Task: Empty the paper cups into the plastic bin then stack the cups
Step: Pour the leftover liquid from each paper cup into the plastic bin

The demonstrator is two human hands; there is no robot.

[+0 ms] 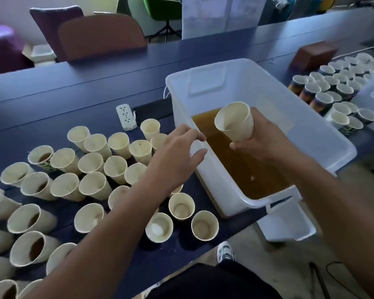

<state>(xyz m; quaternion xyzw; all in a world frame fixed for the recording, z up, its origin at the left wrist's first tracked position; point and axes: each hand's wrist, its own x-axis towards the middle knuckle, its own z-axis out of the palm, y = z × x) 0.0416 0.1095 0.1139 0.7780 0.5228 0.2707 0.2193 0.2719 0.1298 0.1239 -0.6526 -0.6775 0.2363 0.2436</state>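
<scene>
The right hand grips a cup above the brown liquid in the bin; the left hand, fingers curled, pinches the bin's near rim.

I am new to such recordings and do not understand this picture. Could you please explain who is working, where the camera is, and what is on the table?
No machine here: a person works with bare hands, and the single picture comes from a camera worn on the head, looking down. The right hand holds a paper cup over the plastic bin, which contains brown liquid. The left hand reaches toward the bin's near rim; what its grip holds is unclear. Many more cups stand on the dark table, some with liquid.
</scene>
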